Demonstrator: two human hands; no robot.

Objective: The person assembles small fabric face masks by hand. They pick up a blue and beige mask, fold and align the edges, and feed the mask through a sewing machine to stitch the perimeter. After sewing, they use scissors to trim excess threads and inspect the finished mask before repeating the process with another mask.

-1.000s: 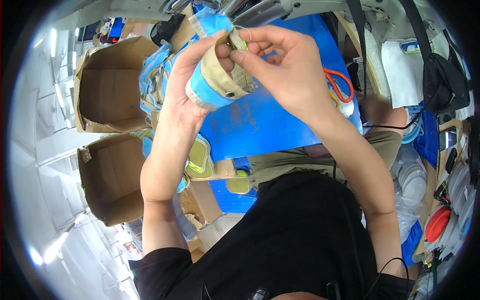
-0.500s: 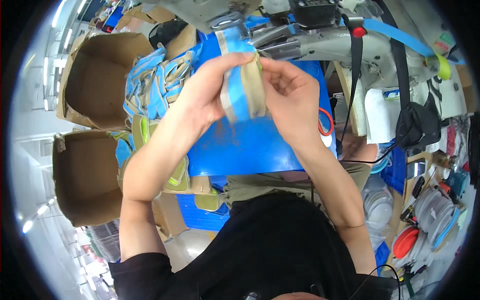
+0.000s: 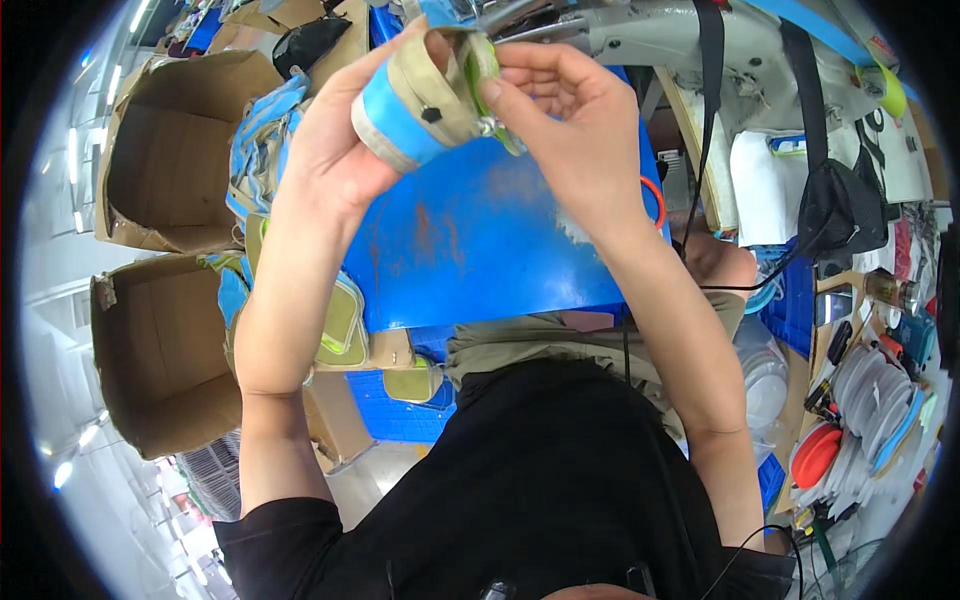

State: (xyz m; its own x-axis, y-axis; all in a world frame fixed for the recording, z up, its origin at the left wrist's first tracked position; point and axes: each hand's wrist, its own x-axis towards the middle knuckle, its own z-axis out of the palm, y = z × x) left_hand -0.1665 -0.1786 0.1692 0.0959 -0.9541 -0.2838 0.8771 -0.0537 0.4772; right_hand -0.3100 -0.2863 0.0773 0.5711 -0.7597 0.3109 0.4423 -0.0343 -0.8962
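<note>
A small round fabric pouch point(image 3: 393, 114), with khaki and blue bands and a lime-green inner edge, is raised over the blue work surface point(image 3: 480, 240). My left hand point(image 3: 335, 150) is wrapped round its left side, with some fingers hidden behind the cloth. On the other side, my right hand point(image 3: 580, 120) pinches the green edge between thumb and fingers. A small dark tab shows on the khaki band. Just beyond my hands stands a grey sewing machine point(image 3: 650, 45).
Two open cardboard boxes point(image 3: 125, 180) stand at the left. Beside them lies a heap of blue and khaki fabric pieces point(image 3: 262, 140), with green-edged panels point(image 3: 343, 318) nearer me. Red-handled scissors point(image 3: 654, 200) lie by my right wrist. Thread cones point(image 3: 865, 400) crowd the right side.
Both hands have brought the pouch left and slightly up, turning it so its round opening and green edge show. My right fingers have shifted onto that edge.
</note>
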